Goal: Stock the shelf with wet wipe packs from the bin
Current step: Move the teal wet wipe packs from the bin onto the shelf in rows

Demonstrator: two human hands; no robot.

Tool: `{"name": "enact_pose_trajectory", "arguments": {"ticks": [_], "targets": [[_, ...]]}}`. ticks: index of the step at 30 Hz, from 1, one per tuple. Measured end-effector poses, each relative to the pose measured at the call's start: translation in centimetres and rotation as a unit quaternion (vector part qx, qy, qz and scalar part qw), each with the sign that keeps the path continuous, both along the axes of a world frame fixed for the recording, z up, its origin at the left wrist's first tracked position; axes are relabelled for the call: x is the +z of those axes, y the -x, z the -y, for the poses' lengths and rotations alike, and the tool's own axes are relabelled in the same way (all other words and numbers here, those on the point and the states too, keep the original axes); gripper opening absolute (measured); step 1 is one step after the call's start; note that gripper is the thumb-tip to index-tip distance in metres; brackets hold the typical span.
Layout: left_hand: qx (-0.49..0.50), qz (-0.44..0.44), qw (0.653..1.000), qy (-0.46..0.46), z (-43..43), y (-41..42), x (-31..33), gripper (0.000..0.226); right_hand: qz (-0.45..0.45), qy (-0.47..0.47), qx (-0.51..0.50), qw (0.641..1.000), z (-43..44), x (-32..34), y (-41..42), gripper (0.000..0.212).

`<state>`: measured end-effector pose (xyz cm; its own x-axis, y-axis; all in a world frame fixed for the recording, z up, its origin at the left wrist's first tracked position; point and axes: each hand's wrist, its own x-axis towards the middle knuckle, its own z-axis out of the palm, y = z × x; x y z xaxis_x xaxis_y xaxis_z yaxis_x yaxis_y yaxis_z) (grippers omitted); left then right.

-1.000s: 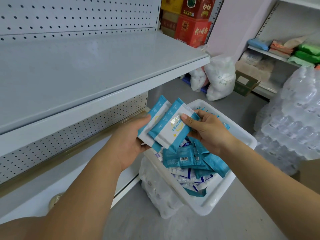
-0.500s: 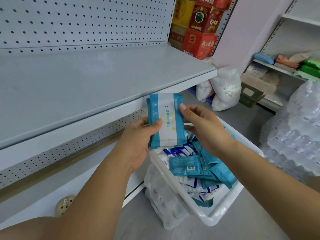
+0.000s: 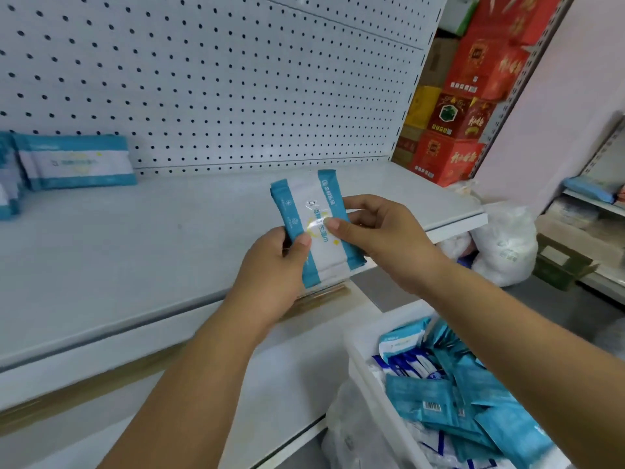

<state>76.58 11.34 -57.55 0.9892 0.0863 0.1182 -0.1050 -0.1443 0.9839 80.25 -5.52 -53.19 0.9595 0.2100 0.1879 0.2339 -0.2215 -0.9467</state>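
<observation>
Holding wet wipe packs point(image 3: 316, 231) above the shelf point(image 3: 135, 245) front edge, left hand point(image 3: 270, 275) and right hand point(image 3: 382, 238) fingers clamped on them. Slippery wrappers, loosely stacked: could slide apart and drop back toward the bin point(image 3: 368, 377).

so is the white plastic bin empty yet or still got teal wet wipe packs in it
Not empty. The white plastic bin holds a loose heap of teal wet wipe packs; how deep the heap goes cannot be told.

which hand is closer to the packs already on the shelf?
Left. The left hand is nearer the shelved packs at far left; the right hand is farther right, both holding the packs.
</observation>
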Motion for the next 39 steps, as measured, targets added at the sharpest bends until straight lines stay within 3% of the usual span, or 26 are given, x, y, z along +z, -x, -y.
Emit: {"name": "enact_pose_trajectory", "arguments": {"ticks": [6, 10, 13, 15, 18, 23, 35, 39], "targets": [[0.061, 0.021, 0.977, -0.203, -8.3, -0.3, 2.1, 0.026, 0.027, 0.052, 0.063, 0.996, -6.8, 1.9, -3.2, 0.027], [0.145, -0.021, 0.894, -0.423, -14.5, 0.8, 1.8, 0.047, 0.07, 0.119, 0.076, 0.987, -11.6, 2.5, -5.1, 0.023], [0.191, -0.077, 0.821, -0.533, -18.3, 2.0, 1.5, 0.056, 0.108, 0.158, 0.084, 0.978, -15.3, 2.5, -6.4, 0.021], [0.228, -0.107, 0.802, -0.541, -20.3, 2.6, 1.1, 0.06, 0.127, 0.184, 0.094, 0.97, -18.0, 2.3, -7.1, 0.021], [0.247, -0.129, 0.823, -0.496, -22.0, 3.0, 0.9, 0.061, 0.167, 0.251, 0.117, 0.946, -21.9, 2.0, -8.0, 0.024], [0.263, -0.123, 0.806, -0.516, -24.8, 3.2, 1.1, 0.059, 0.223, 0.33, 0.157, 0.904, -27.8, 2.1, -9.9, 0.028], [0.281, -0.159, 0.805, -0.497, -26.9, 2.3, -0.7, 0.05, 0.257, 0.351, 0.147, 0.888, -36.4, 1.0, -15.3, 0.03], [0.28, -0.165, 0.807, -0.494, -26.9, 1.8, -0.5, 0.049, 0.325, 0.376, 0.135, 0.857, -36.9, 0.4, -15.9, 0.035]]}}
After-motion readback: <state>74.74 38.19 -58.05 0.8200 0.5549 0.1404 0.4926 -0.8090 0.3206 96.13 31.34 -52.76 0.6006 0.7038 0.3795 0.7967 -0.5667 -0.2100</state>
